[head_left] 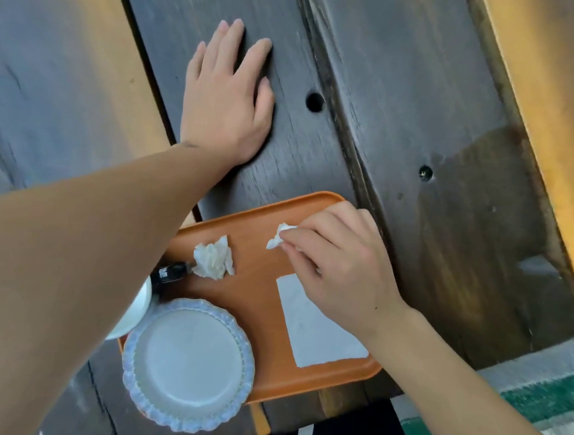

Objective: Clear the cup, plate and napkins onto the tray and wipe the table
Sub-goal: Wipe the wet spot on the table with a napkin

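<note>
Left hand (224, 99) flat on dark table (409, 89), right hand (340, 266) pinching napkin (279, 237) over orange tray (257, 276)

Dim, soft and even overall, with warm orange glow along both far edges of the dark wooden plank worktop (375, 87). Faint shadow beside the flat left hand (224, 99). Slightly blurred throughout, grain smeared. Wide-angle stretch in the near forearms.

left hand (224, 99) lies flat, fingers straight; right hand (338, 266) fingers apparently pinched together.
</note>
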